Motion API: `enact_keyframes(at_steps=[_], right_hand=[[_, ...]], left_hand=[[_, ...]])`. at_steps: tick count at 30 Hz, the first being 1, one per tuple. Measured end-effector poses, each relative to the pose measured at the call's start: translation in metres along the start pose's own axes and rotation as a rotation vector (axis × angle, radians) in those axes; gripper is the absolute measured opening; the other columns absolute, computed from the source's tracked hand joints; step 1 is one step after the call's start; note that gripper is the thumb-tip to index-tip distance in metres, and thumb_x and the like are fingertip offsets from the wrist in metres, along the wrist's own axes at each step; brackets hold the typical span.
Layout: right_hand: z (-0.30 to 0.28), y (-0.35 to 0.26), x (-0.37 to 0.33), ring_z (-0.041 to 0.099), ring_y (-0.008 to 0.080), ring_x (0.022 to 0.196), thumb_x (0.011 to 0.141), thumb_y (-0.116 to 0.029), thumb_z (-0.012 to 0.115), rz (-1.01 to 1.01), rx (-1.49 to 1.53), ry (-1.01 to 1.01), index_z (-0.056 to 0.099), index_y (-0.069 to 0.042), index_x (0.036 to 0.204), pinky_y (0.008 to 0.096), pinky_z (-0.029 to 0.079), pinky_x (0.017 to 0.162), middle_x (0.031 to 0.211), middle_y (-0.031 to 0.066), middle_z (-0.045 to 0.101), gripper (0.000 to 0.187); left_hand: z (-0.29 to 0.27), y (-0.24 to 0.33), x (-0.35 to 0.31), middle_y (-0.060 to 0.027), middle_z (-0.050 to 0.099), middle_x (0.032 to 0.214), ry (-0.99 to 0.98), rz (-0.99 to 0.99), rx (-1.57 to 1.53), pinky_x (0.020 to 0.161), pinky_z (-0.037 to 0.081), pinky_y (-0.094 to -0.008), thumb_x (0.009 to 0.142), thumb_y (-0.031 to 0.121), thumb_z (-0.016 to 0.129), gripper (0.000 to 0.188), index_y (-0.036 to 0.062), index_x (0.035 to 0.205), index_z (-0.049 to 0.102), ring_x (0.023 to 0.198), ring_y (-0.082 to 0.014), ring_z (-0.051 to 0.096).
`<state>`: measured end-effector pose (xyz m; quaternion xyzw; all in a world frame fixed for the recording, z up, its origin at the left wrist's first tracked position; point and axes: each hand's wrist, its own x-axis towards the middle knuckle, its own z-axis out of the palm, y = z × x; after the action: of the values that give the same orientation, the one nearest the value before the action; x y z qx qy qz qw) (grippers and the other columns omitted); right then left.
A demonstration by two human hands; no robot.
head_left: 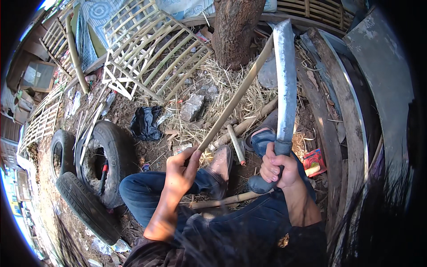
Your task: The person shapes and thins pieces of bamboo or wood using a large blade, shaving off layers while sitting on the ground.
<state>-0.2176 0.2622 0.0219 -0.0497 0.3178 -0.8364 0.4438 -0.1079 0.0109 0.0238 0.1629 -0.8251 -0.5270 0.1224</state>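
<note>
In my right hand [279, 167] is a machete, its fingers wrapped round the dark handle [262, 183]. The long, slightly curved machete blade [285, 80] points up and away from me. My left hand [181, 168] grips the near end of a bamboo strip [235, 99] between thumb and fingers. The strip slants up to the right, and its far end lies close to the blade's tip; I cannot tell whether they touch. Below my hands are my bent legs in blue jeans [149, 196]. A short bamboo piece [236, 144] lies between my feet.
Several old tyres [111, 155] stand or lie to the left. Woven bamboo panels [151, 53] lean at the far left, near a tree trunk [235, 33]. Long wooden planks [344, 98] run along the right. A black plastic bag [146, 123], a rock [192, 107] and shavings litter the ground.
</note>
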Motion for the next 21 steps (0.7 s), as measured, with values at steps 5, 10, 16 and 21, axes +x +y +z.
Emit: enact_keyframes(at_steps=[5, 10, 16, 21], right_hand=[[0.006, 0.001, -0.001, 0.039, 0.0120, 0.037, 0.079, -0.009, 0.053, -0.038, -0.106, 0.030, 0.041, -0.008, 0.075, 0.0293, 0.037, 0.041, 0.051, 0.0002, 0.040, 0.013], [0.004, 0.007, 0.001, 0.044, 0.0132, 0.039, 0.077, -0.005, 0.056, 0.011, -0.070, 0.055, 0.045, -0.005, 0.075, 0.0297, 0.039, 0.041, 0.051, 0.0019, 0.042, 0.011], [0.006, 0.010, 0.003, 0.045, 0.0130, 0.039, 0.077, -0.005, 0.057, 0.032, -0.119, 0.089, 0.046, -0.005, 0.075, 0.0297, 0.039, 0.041, 0.051, 0.0020, 0.042, 0.012], [0.010, 0.011, 0.003, 0.045, 0.0129, 0.039, 0.078, -0.005, 0.058, 0.040, -0.145, 0.100, 0.046, -0.005, 0.076, 0.0293, 0.039, 0.041, 0.052, 0.0022, 0.043, 0.012]], left_hand=[[0.008, 0.006, 0.000, 0.0026, 0.047, 0.062, -0.034, -0.152, -0.433, 0.043, 0.029, -0.0183, 0.099, 0.020, 0.046, 0.029, -0.0030, 0.104, 0.062, 0.050, -0.0027, 0.038], [0.015, 0.007, 0.001, -0.0013, 0.051, 0.065, -0.054, -0.305, -0.723, 0.042, 0.032, -0.0194, 0.099, 0.028, 0.045, 0.033, -0.0012, 0.106, 0.058, 0.048, -0.0068, 0.043], [0.024, 0.014, 0.000, -0.0035, 0.052, 0.069, -0.080, -0.438, -1.049, 0.046, 0.036, -0.0257, 0.094, 0.037, 0.051, 0.039, 0.0020, 0.111, 0.053, 0.051, -0.0120, 0.046], [0.031, 0.013, -0.005, -0.0019, 0.048, 0.073, -0.130, -0.472, -1.181, 0.049, 0.037, -0.0250, 0.094, 0.036, 0.052, 0.038, 0.0044, 0.114, 0.051, 0.058, -0.0119, 0.045]])
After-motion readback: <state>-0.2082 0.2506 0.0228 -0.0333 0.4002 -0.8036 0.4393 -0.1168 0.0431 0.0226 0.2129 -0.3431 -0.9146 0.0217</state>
